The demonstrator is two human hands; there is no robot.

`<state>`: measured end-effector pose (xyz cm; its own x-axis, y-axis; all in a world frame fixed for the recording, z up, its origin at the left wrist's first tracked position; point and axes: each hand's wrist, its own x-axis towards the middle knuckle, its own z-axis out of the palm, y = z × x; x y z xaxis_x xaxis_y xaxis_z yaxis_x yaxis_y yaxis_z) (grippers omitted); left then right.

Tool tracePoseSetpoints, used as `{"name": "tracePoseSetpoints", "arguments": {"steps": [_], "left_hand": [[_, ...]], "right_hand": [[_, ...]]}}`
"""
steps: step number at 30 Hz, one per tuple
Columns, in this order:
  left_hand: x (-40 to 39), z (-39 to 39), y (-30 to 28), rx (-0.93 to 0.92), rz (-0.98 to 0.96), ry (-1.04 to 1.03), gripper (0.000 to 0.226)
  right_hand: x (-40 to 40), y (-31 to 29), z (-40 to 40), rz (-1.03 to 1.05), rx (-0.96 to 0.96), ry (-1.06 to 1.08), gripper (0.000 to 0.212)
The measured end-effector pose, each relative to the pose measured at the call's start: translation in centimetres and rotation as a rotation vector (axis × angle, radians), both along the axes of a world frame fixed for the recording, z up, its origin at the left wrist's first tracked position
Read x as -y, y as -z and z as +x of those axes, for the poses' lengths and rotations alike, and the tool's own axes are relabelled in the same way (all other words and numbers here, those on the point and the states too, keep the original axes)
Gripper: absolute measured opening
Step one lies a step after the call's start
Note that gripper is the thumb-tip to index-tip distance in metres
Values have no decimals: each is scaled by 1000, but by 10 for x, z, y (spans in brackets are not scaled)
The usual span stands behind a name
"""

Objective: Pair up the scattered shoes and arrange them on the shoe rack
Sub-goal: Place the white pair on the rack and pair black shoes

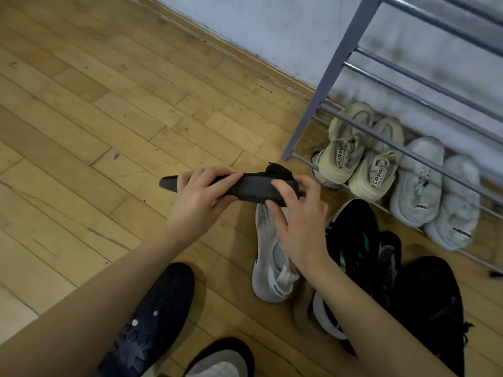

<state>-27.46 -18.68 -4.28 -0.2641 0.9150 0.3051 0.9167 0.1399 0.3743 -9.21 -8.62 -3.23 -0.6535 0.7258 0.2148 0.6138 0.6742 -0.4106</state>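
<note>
Shoes lay scattered on the wood floor (81,110) beside a grey metal rack (337,63) that stood against the wall. Both hands held one black shoe (253,187) above the floor, sole side toward the camera, toe pointing left. Left hand (201,197) gripped its front half, thumb over the top edge. Right hand (296,213) pinched the heel end, fingers spread, thumb under the lower edge.

On the rack's lowest rails, two pairs sat side by side, toes toward the wall: beige pair (356,148) at the left end, touching each other, lettering on the tongues; pale grey pair (435,191) just to their right.

Loose on the floor, below the held shoe:
- white knit shoe (268,270), green mark at the heel, toe pointing up-frame, partly hidden by the right hand.
- black shoe with green accents (353,240), just right of the white one, under the right wrist.
- another black shoe (432,300) at the right edge, overlapping the pile.
- a white-soled shoe (324,317) under the right forearm, mostly covered; type unclear.
- dark shoe (152,319) with pale spots, lower left, partly behind the left forearm.
- black-and-white shoe (220,360) at the bottom edge, cut off by the frame.
</note>
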Motion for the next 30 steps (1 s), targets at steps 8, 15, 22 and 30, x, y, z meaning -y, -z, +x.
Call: {"name": "tracePoseSetpoints", "arguments": {"steps": [8,15,22,30], "left_hand": [[30,29,45,58,-375,-262,58],[48,28,52,300,-535,-642,85],[43,21,46,655,-299,-598,78],[42,51,43,795,-251,-608,72]], "right_hand": [[19,31,26,-24,157,-3,49],[4,31,-16,-61,269,-143,56],[2,46,-41,-71,485,-331,63],[15,37,-25,-1,364,-311,51]]}}
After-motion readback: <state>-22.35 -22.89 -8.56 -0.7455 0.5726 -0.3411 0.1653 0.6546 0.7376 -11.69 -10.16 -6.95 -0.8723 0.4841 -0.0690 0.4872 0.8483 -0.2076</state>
